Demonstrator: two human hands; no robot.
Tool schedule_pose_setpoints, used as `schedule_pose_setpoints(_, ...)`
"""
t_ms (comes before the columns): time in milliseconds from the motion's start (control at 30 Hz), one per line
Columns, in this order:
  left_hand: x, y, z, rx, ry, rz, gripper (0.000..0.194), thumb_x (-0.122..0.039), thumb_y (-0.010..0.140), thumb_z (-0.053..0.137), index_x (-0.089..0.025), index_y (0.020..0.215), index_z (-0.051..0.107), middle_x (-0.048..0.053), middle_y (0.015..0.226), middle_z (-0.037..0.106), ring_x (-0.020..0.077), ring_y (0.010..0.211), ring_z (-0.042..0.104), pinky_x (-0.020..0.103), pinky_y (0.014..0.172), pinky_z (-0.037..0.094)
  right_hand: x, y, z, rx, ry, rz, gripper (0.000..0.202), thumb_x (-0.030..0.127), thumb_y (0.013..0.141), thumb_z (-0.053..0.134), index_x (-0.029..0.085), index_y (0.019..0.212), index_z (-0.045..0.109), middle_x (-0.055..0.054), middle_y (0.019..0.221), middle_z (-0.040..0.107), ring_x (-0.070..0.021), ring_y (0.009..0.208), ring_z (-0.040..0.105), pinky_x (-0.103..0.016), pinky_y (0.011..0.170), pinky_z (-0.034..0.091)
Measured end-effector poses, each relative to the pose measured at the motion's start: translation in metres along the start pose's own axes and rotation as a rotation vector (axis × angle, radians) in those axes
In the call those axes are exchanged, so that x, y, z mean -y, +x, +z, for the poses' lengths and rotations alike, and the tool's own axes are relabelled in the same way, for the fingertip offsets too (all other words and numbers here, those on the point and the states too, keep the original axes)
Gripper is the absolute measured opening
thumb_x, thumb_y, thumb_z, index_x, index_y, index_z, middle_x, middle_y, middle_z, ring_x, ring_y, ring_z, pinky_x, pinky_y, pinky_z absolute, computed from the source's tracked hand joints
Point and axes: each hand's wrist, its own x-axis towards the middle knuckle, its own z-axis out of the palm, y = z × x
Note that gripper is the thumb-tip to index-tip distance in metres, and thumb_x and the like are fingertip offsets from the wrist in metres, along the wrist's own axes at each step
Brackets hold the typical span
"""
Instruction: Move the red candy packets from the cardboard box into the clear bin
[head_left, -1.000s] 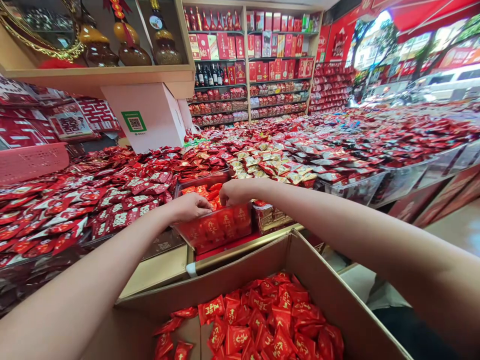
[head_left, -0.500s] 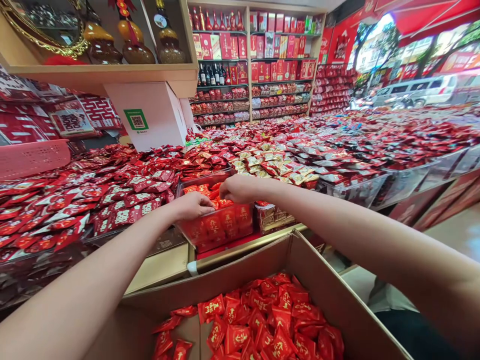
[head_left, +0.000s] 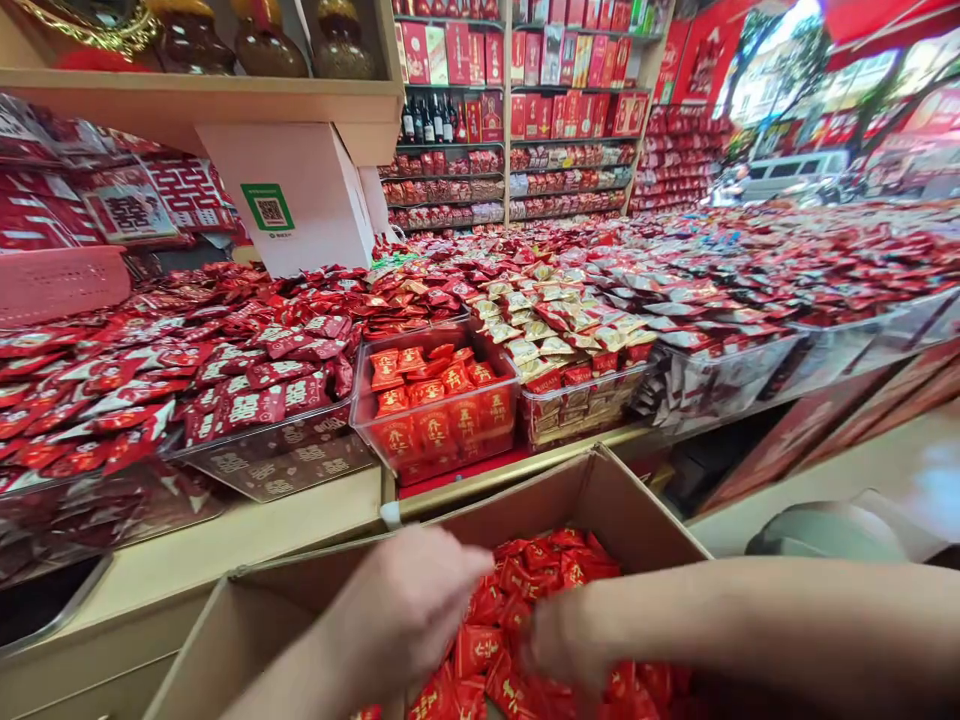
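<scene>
Red wrapped candies point(head_left: 480, 648) with gold lettering lie heaped in an open cardboard box point(head_left: 247, 600) at the bottom of the view. Above the heap's left part is my left hand point(head_left: 420, 605), its fingers smeared by motion. My right hand point(head_left: 574, 645) reaches down into the candies, blurred too, with its fingertips partly hidden among them. Beyond the box, a clear plastic bin point(head_left: 442, 450) on the counter holds the same kind of red candies, laid in neat rows with a few on top.
Bins of dark red packets point(head_left: 259, 405) and gold-and-red packets point(head_left: 555, 330) flank the clear bin. A white box with a QR code point(head_left: 292, 225) stands behind, under an overhanging shelf point(head_left: 225, 100). The counter edge point(head_left: 247, 525) runs just beyond the cardboard box.
Both hands have left the clear bin and come back down to the cardboard box. The view has tilted downward, and the candies in the bin are now uncovered.
</scene>
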Motion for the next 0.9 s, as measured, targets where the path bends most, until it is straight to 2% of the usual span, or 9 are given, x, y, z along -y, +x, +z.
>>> schedule_pose_setpoints(67,-0.009,-0.021,0.031,0.211,-0.042,0.006,0.026,-0.011,0.074,0.041,-0.021,0.090,0.059,0.004,0.061,0.065,0.0160,0.056,0.056,0.026,0.054,0.040,0.003,0.015,0.028,0.020,-0.160,0.060,0.022,0.029,0.044,0.067,0.017,0.062,0.060,-0.010,0.085,0.061,-0.0260,0.071,0.057,-0.029,0.044,0.040)
schedule_pose_setpoints(133,-0.007,-0.038,0.051,0.284,-0.165,-0.089,0.026,-0.012,0.074,0.041,-0.022,0.089,0.060,0.005,0.065,0.066,0.0166,0.060,0.058,0.024,0.056,0.041,0.006,0.023,0.039,0.036,-0.253,0.082,0.024,0.027,0.038,0.069,0.019,0.057,0.058,-0.011,0.087,0.060,-0.0288,0.073,0.057,-0.031,0.042,0.040)
schedule_pose_setpoints(233,0.008,-0.055,0.063,0.242,-0.382,-0.399,0.023,-0.022,0.078,0.042,-0.026,0.089,0.061,0.002,0.079,0.068,0.0156,0.071,0.060,0.021,0.065,0.043,0.007,0.024,0.032,0.154,-0.267,0.058,0.018,0.021,0.041,0.067,0.019,0.043,0.049,-0.004,0.061,0.061,-0.0219,0.059,0.056,-0.028,0.040,0.039)
schedule_pose_setpoints(333,0.026,-0.066,0.069,0.123,-0.548,-0.666,0.021,-0.029,0.077,0.044,-0.026,0.087,0.062,0.003,0.088,0.067,0.0179,0.081,0.059,0.025,0.075,0.043,-0.002,0.020,0.012,0.004,-0.205,0.013,0.009,0.018,0.051,0.059,0.017,0.046,0.051,0.000,0.047,0.054,-0.0140,0.047,0.050,-0.023,0.040,0.036)
schedule_pose_setpoints(467,0.036,-0.066,0.087,-0.012,-0.981,-0.873,0.035,-0.029,0.071,0.054,-0.018,0.105,0.051,0.011,0.110,0.057,0.0213,0.097,0.053,0.032,0.083,0.040,-0.016,0.015,-0.013,-0.357,0.305,0.022,0.006,0.013,0.056,0.054,0.016,0.060,0.057,0.004,0.053,0.052,-0.0074,0.049,0.045,-0.018,0.045,0.033)
schedule_pose_setpoints(567,0.025,-0.056,0.095,-0.108,-1.418,-0.866,0.058,-0.029,0.064,0.064,-0.019,0.115,0.037,0.012,0.115,0.053,0.0217,0.103,0.049,0.034,0.087,0.038,-0.017,0.013,-0.026,-0.572,0.819,0.063,0.010,0.018,0.059,0.056,0.015,0.069,0.055,0.004,0.059,0.051,-0.0053,0.051,0.043,-0.015,0.046,0.033)
schedule_pose_setpoints(633,0.014,-0.047,0.093,-0.167,-1.582,-0.825,0.052,-0.026,0.062,0.066,-0.019,0.108,0.042,0.011,0.110,0.057,0.0229,0.102,0.050,0.035,0.086,0.038,-0.015,0.013,-0.032,-0.662,1.129,0.027,0.018,0.021,0.060,0.059,0.014,0.075,0.050,0.005,0.058,0.048,-0.0046,0.050,0.042,-0.016,0.046,0.034)
schedule_pose_setpoints(800,-0.003,-0.036,0.078,-0.103,-1.596,-1.020,0.029,-0.021,0.069,0.059,-0.019,0.096,0.049,0.011,0.109,0.057,0.0264,0.094,0.055,0.035,0.065,0.049,-0.011,0.009,-0.039,-0.669,1.605,-0.007,0.035,0.025,0.056,0.066,0.013,0.081,0.046,0.005,0.055,0.051,-0.0050,0.045,0.045,-0.019,0.047,0.037)
schedule_pose_setpoints(900,-0.003,-0.036,0.071,-0.101,-1.650,-1.035,0.030,-0.018,0.069,0.060,-0.019,0.097,0.051,0.009,0.104,0.060,0.0261,0.095,0.055,0.035,0.068,0.048,-0.010,0.007,-0.040,-0.621,1.710,0.016,0.029,0.027,0.053,0.068,0.011,0.070,0.050,0.002,0.055,0.054,-0.0053,0.045,0.047,-0.021,0.048,0.038)
